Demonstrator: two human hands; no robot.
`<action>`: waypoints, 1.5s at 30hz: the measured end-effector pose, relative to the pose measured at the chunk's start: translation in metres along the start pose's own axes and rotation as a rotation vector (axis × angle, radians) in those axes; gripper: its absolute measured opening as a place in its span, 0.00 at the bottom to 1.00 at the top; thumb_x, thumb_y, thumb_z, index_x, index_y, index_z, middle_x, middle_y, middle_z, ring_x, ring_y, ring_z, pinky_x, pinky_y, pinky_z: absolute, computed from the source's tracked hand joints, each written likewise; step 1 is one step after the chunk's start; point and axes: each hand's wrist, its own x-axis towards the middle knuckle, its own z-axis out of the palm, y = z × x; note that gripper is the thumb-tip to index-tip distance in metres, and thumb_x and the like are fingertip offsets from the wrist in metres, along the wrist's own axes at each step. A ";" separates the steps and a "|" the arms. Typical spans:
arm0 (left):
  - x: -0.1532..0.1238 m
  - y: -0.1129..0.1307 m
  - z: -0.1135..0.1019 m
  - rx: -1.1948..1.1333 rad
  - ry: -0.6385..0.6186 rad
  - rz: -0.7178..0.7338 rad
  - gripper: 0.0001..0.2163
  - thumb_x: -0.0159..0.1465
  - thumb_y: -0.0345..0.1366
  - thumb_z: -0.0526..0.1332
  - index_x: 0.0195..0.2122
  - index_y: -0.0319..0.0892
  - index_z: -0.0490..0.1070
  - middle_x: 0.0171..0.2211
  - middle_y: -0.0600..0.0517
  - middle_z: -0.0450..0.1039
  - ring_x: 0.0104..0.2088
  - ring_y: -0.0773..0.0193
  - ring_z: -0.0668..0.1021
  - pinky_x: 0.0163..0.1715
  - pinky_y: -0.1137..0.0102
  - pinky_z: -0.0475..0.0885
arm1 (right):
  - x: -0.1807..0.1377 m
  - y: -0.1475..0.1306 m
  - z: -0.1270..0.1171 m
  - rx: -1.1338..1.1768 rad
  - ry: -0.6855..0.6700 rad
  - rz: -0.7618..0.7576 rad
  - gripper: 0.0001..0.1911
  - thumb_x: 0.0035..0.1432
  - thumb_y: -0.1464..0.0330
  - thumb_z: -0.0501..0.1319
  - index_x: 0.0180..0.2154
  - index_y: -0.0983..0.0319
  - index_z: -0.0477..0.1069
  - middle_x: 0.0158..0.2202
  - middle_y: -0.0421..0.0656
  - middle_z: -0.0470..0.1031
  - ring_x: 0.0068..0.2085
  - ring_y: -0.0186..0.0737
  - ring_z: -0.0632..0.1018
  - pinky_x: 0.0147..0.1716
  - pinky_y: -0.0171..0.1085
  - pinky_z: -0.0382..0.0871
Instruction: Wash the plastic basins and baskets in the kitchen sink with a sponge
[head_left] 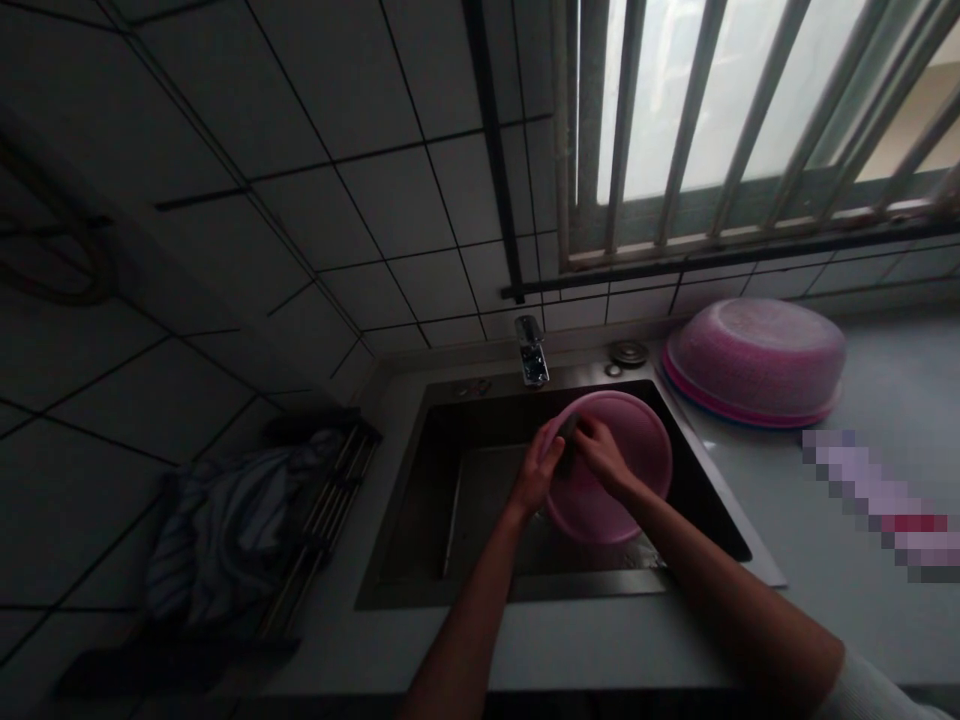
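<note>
A pink plastic basin [645,450] stands tilted in the right part of the steel sink, its open side toward me. My left hand [535,475] is closed on the basin's left rim, thumb on the inside and fingers mostly hidden behind the wall. Inside the basin, my right hand [600,452] is closed on a small dark pad-like thing [569,434], pressed near the left rim. Dim light and the fingers hide what kind of thing it is.
The sink [405,500] has a chrome faucet [531,350] behind it and a round metal drain strainer [628,353] on its back ledge. An upturned pink basin [757,355] lies on the right counter. Striped cloth [225,530] hangs by a metal rack [322,530] at left.
</note>
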 end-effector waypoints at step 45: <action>0.000 0.003 -0.007 0.060 0.009 0.006 0.28 0.65 0.57 0.64 0.61 0.46 0.71 0.63 0.44 0.73 0.66 0.49 0.72 0.69 0.56 0.61 | -0.005 -0.001 0.002 0.057 -0.172 0.064 0.18 0.55 0.56 0.66 0.40 0.63 0.75 0.36 0.45 0.78 0.36 0.42 0.75 0.35 0.37 0.70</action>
